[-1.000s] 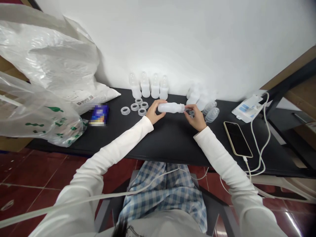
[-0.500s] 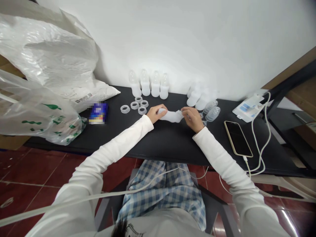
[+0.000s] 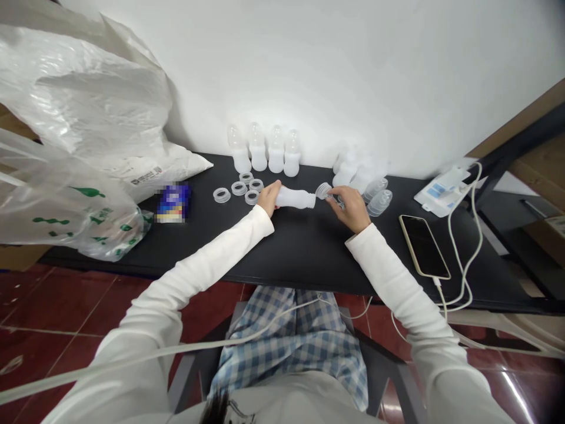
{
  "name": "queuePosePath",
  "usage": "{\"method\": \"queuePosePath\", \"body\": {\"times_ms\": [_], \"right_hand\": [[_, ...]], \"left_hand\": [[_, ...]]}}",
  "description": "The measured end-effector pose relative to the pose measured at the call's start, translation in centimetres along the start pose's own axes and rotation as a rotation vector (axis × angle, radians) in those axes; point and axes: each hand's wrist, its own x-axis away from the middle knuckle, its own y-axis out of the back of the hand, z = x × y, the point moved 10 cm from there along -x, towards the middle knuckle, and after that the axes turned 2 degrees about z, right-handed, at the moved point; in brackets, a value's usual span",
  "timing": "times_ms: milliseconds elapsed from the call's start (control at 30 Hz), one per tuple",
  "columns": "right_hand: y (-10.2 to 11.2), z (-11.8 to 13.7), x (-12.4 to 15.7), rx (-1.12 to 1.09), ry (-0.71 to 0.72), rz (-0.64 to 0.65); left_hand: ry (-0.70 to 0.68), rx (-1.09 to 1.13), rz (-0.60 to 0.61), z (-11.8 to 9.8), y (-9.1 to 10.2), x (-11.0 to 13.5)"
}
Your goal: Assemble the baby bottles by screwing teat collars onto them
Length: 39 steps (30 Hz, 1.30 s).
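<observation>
A white baby bottle (image 3: pixel 295 198) lies sideways in my left hand (image 3: pixel 268 199), whose fingers are wrapped round its base. Its threaded mouth points right and is uncovered. My right hand (image 3: pixel 352 207) pinches a clear ribbed screw ring (image 3: pixel 322 190) just right of that mouth, with a small gap between the two. Whether a teat sits in the ring is hidden by the fingers. Beyond my right hand lie clear caps with teat-like tips (image 3: pixel 379 202), and white bottles (image 3: pixel 345 171) stand behind them. Left of my left hand are several loose clear rings (image 3: pixel 222 195).
Several capped bottles (image 3: pixel 276 154) stand in a row by the wall. A blue packet (image 3: pixel 173 203) and large plastic bags (image 3: pixel 88 100) occupy the left. A phone (image 3: pixel 424 247) with a white cable and a white-blue packet (image 3: pixel 442 191) lie right on the black table (image 3: pixel 282 253).
The ring in my right hand has come away from the bottle's mouth, and that hand has shifted slightly right. The bottle has straightened and moved a little left and up with my left hand.
</observation>
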Motion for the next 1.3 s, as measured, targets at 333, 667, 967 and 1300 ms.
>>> {"method": "queuePosePath", "body": {"times_ms": [333,667,967,1300], "right_hand": [[-1.2,0.0,0.4,-0.146,-0.017,0.000],[-1.7,0.9,0.5,-0.309,0.025,-0.021],[-1.3,1.4,0.4,-0.262,0.042,-0.025],[-1.2,2.6,0.6,-0.155,0.114,-0.009]], "left_hand": [[-0.086,-0.002,0.018,-0.1,0.2,-0.7],[-0.222,-0.082,0.081,-1.2,-0.3,-0.2],[-0.190,-0.048,0.101,-1.2,-0.5,-0.1],[-0.100,-0.053,0.174,0.4,-1.1,-0.9]]}}
